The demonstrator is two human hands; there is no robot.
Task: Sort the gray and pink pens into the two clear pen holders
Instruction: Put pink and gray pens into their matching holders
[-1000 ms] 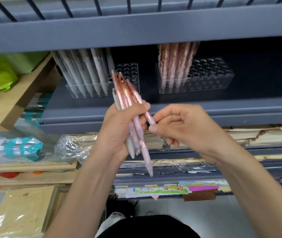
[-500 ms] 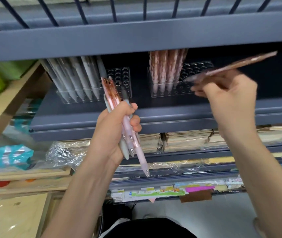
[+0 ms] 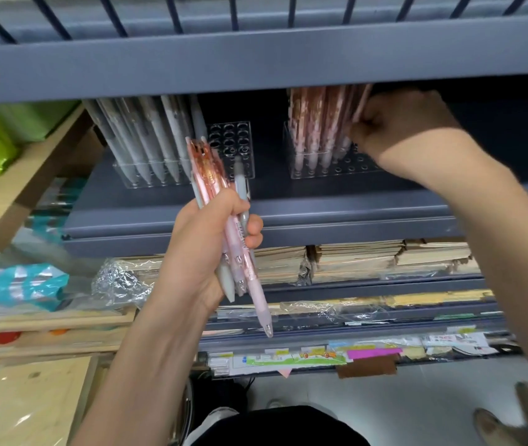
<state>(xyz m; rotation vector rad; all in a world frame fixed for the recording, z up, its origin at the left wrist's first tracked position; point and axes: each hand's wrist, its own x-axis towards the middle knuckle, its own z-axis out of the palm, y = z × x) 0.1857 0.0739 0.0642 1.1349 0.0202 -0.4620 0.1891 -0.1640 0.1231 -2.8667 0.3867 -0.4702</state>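
1. Head view: the left hand (image 3: 204,246) is clenched round a mixed bundle of pink and gray plastic pens (image 3: 220,201). Their clip ends rise above the fist and their tips point down past the heel of the palm, with one pink pen reaching lowest below the grip
2. Up and to the right of that grip, the right hand (image 3: 397,127) reaches in under the upper shelf. Its fingers are curled and pinch a single pink pen (image 3: 361,103) near its top; the pen is blurred and its lower end is hidden behind the hand
3. Just left of the right grip, close against the fingertips, a row of pink patterned pens (image 3: 314,123) stands tilted in the right-hand clear plastic pen holder with round holes (image 3: 352,167). Bare holes of this holder show under the right wrist
4. Above the left grip, behind the tops of the bundle, sits the left-hand clear plastic pen holder (image 3: 240,136). Pale gray pens (image 3: 146,140) lean in its far rows, and open holes lie nearest the bundle
5. Both holders stand on the dark gray metal shelf (image 3: 320,210), whose front lip runs just behind the left hand's fingers
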